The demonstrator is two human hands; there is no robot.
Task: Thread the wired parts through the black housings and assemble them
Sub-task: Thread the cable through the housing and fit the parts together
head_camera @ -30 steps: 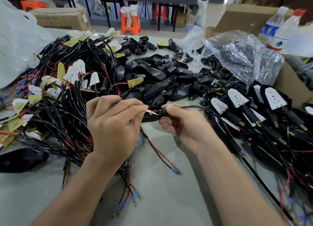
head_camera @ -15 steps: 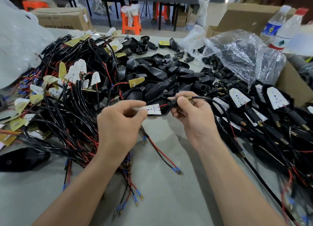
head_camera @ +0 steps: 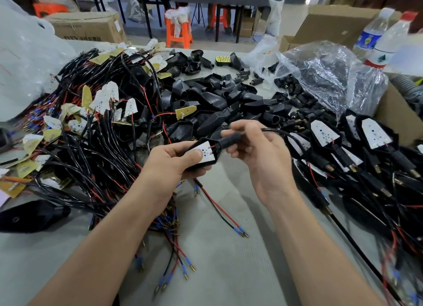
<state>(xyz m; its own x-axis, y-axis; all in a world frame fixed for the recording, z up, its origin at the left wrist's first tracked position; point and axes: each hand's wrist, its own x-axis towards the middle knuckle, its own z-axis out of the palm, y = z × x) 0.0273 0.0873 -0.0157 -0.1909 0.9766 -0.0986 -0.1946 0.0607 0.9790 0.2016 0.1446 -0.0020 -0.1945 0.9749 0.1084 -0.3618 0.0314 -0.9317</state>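
My left hand (head_camera: pixel 176 161) grips a black housing (head_camera: pixel 215 155) with a white LED board (head_camera: pixel 204 151) seated in its open face, thumb pressing on the board. My right hand (head_camera: pixel 258 154) pinches the housing's narrow stem (head_camera: pixel 231 139), where a black cable (head_camera: pixel 281 132) runs out to the right. A tangled heap of wired LED boards (head_camera: pixel 100 127) lies at the left. Loose empty black housings (head_camera: pixel 217 108) are piled behind my hands. Assembled units (head_camera: pixel 370 140) lie in rows at the right.
A clear plastic bag of black parts (head_camera: pixel 325 76) and two water bottles (head_camera: pixel 386 46) stand at the back right. A cardboard box (head_camera: pixel 398 120) borders the right edge. A lone black housing (head_camera: pixel 29 216) lies at the near left. Loose red and black leads (head_camera: pixel 219 211) cross the grey mat.
The white board went from edge-on between my fingers to lying flat inside the housing. My left hand now wraps the housing, and my right hand has shifted along the stem.
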